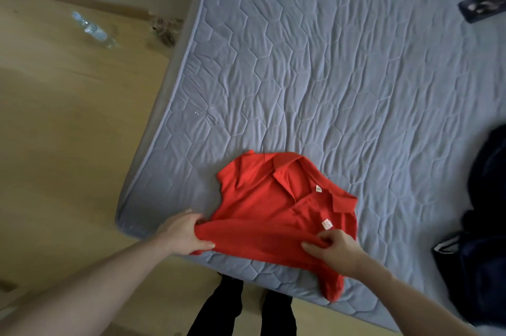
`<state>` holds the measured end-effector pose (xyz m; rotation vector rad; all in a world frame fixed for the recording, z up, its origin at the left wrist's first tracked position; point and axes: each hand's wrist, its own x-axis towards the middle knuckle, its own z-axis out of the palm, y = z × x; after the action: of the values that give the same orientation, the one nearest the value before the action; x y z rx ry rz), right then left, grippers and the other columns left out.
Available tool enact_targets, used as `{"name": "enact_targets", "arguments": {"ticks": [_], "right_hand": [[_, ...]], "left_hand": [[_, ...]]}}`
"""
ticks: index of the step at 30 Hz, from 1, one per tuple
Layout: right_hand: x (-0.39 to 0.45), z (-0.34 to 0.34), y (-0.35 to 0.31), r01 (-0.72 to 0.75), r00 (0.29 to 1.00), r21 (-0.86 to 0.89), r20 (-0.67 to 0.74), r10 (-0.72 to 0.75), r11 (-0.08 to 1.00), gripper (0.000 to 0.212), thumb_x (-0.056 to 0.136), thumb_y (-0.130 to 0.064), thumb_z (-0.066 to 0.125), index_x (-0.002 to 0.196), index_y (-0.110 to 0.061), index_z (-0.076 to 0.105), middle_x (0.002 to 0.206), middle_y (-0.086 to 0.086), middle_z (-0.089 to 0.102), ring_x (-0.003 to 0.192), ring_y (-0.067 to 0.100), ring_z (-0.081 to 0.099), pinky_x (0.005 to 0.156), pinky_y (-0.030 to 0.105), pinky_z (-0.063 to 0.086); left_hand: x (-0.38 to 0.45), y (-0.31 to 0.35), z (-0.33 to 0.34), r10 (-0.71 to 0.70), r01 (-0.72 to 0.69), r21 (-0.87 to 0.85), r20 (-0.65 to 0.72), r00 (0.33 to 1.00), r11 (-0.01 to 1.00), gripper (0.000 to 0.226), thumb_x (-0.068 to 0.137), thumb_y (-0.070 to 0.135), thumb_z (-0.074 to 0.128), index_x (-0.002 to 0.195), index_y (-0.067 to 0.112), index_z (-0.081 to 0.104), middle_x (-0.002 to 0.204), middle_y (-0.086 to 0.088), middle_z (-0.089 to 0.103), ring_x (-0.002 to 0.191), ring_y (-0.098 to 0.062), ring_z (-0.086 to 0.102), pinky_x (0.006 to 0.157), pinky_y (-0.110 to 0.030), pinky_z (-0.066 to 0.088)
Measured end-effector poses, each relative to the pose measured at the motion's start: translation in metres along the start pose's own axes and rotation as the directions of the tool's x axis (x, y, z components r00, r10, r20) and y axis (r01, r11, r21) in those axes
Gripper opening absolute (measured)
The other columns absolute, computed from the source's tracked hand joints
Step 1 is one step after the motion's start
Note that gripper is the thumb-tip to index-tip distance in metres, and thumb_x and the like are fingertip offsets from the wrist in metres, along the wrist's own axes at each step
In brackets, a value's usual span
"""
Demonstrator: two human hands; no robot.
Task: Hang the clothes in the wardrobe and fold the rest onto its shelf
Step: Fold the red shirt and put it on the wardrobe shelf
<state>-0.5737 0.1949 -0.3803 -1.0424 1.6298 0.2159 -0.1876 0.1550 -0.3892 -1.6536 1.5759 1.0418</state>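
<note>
Shirt (pixel 273 207) lay on bed (pixel 328 61); soft, light, likely floppy; both hands (pixel 186 234) (pixel 334 250) pinched its lower fold; grip hem corners.

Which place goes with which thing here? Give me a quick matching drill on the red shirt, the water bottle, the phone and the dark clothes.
Things:
1. red polo shirt
2. plastic water bottle
3. phone
4. dark clothes

Places:
A. lying on the wooden floor
B. piled at the bed's right edge of view
C. gripped by the left hand and right hand at the bed's near edge
D. far right on the bed

Pairs: 1-C, 2-A, 3-D, 4-B
</note>
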Motion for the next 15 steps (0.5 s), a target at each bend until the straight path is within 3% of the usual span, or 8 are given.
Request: {"name": "enact_targets", "arguments": {"ticks": [1,3,6,7,9,11,15], "right_hand": [[-0.009,0.003,0.005,0.006,1.000,-0.046,0.007,-0.005,0.999,0.043,0.076,-0.053,0.083,0.059,-0.022,0.057,0.052,-0.011,0.047,0.052,0.005,0.043,0.053,0.021,0.033],[-0.025,0.009,0.011,0.008,1.000,-0.149,0.013,-0.006,0.989,0.043,0.073,-0.049,0.082,0.056,-0.027,0.050,0.053,-0.010,0.045,0.053,0.005,0.041,0.054,0.023,0.033],[-0.042,0.004,0.010,-0.007,1.000,-0.198,-0.024,0.002,0.980,0.023,0.081,-0.042,0.075,0.076,-0.026,0.060,0.069,-0.009,0.057,0.067,0.006,0.055,0.063,0.026,0.043],[-0.045,-0.002,0.007,-0.010,0.998,-0.215,-0.061,-0.003,0.977,0.016,0.085,-0.040,0.073,0.089,-0.026,0.066,0.079,-0.009,0.064,0.078,0.011,0.062,0.069,0.029,0.046],[-0.048,-0.024,-0.006,-0.013,0.985,-0.235,-0.169,-0.028,0.972,0.021,0.089,-0.035,0.069,0.108,-0.027,0.070,0.099,-0.002,0.073,0.102,0.024,0.068,0.077,0.032,0.047],[-0.047,-0.057,-0.029,0.001,0.959,-0.258,-0.272,-0.074,0.966,0.020,0.092,-0.031,0.065,0.109,-0.026,0.074,0.108,0.005,0.076,0.110,0.031,0.067,0.083,0.036,0.049],[-0.057,-0.157,-0.094,0.014,0.862,-0.273,-0.484,-0.150,0.962,0.013,0.092,-0.029,0.064,0.093,-0.022,0.075,0.098,0.010,0.076,0.102,0.036,0.069,0.077,0.036,0.049]], "left_hand": [[-0.005,-0.005,0.000,0.006,-0.006,-0.006,0.023,1.000,1.000,0.070,0.064,0.079,0.075,0.116,0.032,0.069,0.114,0.008,0.070,0.106,-0.016,0.068,0.084,-0.027,0.051],[-0.015,-0.010,0.001,0.037,-0.036,-0.031,0.006,0.999,0.999,0.045,0.066,0.075,0.075,0.078,0.033,0.066,0.077,0.013,0.067,0.078,-0.012,0.065,0.064,-0.027,0.044],[-0.030,-0.003,-0.012,0.103,-0.112,-0.101,-0.089,0.991,0.989,0.046,0.069,0.065,0.078,0.064,0.026,0.053,0.059,0.009,0.057,0.056,-0.004,0.053,0.050,-0.025,0.035],[-0.032,0.003,-0.021,0.127,-0.144,-0.145,-0.118,0.985,0.979,0.044,0.073,0.058,0.079,0.065,0.024,0.052,0.060,0.007,0.058,0.058,-0.005,0.056,0.052,-0.026,0.038],[-0.033,0.019,-0.050,0.171,-0.205,-0.194,-0.177,0.969,0.959,0.039,0.081,0.046,0.079,0.064,0.023,0.052,0.063,0.004,0.060,0.068,-0.015,0.065,0.063,-0.035,0.048],[-0.032,0.039,-0.092,0.227,-0.261,-0.115,-0.247,0.942,0.958,0.039,0.087,0.045,0.074,0.062,0.026,0.051,0.069,0.004,0.057,0.080,-0.023,0.069,0.072,-0.040,0.053],[-0.034,0.085,-0.206,0.315,-0.280,0.144,-0.451,0.835,0.949,0.029,0.094,0.043,0.067,0.072,0.024,0.061,0.089,0.001,0.051,0.098,-0.031,0.065,0.080,-0.037,0.049]]}}
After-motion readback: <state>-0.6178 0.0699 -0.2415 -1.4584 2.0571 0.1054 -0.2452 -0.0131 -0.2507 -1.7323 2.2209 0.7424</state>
